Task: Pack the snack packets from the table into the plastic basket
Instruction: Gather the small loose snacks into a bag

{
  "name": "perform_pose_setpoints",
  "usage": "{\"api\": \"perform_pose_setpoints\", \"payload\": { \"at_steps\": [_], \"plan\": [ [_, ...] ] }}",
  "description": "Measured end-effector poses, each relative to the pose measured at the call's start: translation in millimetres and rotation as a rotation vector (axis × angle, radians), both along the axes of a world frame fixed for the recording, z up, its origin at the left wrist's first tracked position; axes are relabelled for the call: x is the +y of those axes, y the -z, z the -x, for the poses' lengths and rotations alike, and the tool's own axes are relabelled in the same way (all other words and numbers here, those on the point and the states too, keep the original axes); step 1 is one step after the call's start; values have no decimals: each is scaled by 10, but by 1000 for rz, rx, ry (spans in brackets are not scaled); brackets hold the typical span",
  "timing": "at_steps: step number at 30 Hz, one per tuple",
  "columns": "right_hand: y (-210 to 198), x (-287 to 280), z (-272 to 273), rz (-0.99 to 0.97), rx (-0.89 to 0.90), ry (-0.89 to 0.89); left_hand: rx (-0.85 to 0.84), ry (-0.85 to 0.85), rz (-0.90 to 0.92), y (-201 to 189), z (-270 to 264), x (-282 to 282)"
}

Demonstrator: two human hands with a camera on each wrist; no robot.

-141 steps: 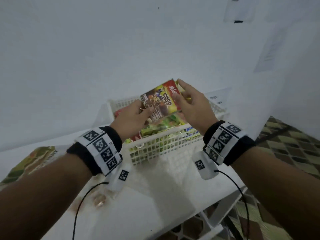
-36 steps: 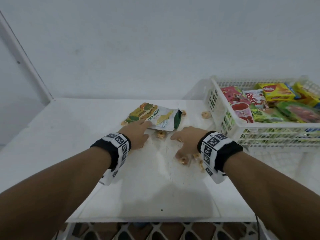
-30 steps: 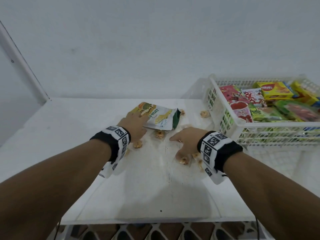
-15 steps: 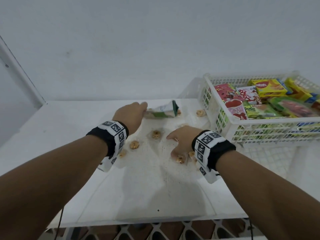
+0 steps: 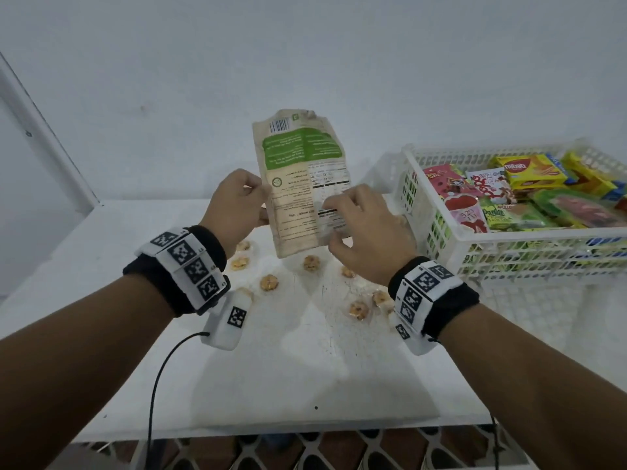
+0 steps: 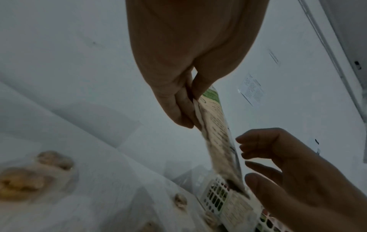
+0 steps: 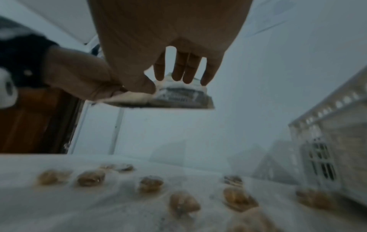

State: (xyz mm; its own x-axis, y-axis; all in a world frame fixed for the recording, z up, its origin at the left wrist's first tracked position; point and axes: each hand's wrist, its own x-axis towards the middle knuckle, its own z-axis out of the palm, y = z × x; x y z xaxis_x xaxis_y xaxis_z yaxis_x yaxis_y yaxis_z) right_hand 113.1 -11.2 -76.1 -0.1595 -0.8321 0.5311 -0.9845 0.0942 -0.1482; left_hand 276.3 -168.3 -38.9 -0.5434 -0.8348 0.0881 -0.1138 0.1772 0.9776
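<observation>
A beige snack pouch (image 5: 300, 184) with a green panel and a barcode stands upright in the air over the table, its printed back toward me. My left hand (image 5: 258, 201) pinches its left edge between thumb and fingers, as the left wrist view shows (image 6: 188, 113). My right hand (image 5: 334, 225) lies against the pouch's lower right part, fingertips and thumb touching the printed face (image 7: 158, 84). The white plastic basket (image 5: 415, 198) stands to the right, holding several packets and boxes.
Several small clear-wrapped biscuits (image 5: 269, 283) lie scattered on the white table (image 5: 305, 368) under and around my hands. A white wall rises right behind the table. The table's front edge is near me, with tiled floor below.
My left hand has lifted the pouch off the table and turned it upright. My right hand has risen from the table to the pouch. The view has tilted up a little.
</observation>
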Motion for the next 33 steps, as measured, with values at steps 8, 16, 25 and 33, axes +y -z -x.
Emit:
{"api": "perform_pose_setpoints", "payload": {
  "at_steps": [8, 16, 25, 33],
  "plan": [
    [123, 48, 28, 152, 305, -178, 116, 147, -350, 9, -184, 182],
    [125, 9, 35, 161, 350, -123, -297, 118, 471, 135, -366, 206],
    [-14, 40, -180, 132, 210, -135, -463, 322, 783, -28, -292, 353],
    [69, 193, -162, 107, 192, -116, -363, 247, 884, 56, -343, 183]
  ]
}}
